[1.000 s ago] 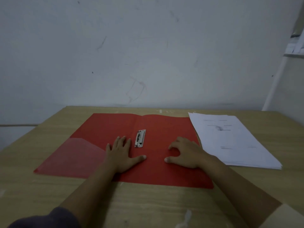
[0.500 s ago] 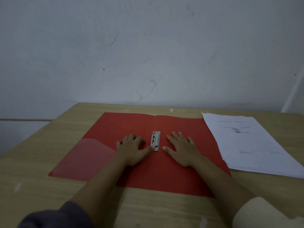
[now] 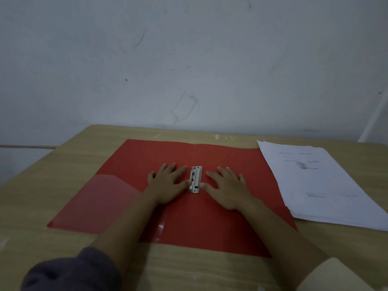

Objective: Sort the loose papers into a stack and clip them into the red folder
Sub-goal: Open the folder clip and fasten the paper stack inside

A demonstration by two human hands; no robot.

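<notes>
- Red folder (image 3: 210, 217) lies open and flat on the wooden table (image 3: 84, 156), inner side up; clear pocket (image 3: 100, 202) on its left flap.
- Metal clip (image 3: 195, 179) sits at the centre fold, lying flat.
- My left hand (image 3: 168, 185) rests palm down on the folder just left of the clip, fingers spread; thumb tip touches the clip's lower left edge. It grasps nothing.
- My right hand (image 3: 227, 187) rests palm down just right of the clip, fingers spread; thumb tip at the clip's lower right corner. It grasps nothing.
- Paper stack (image 3: 315, 185) lies on the table to the right, its left edge overlapping the folder's right edge. Printed text blurred, unreadable.
- Stack roughly squared, sheet edges slightly fanned at the near corner.
</notes>
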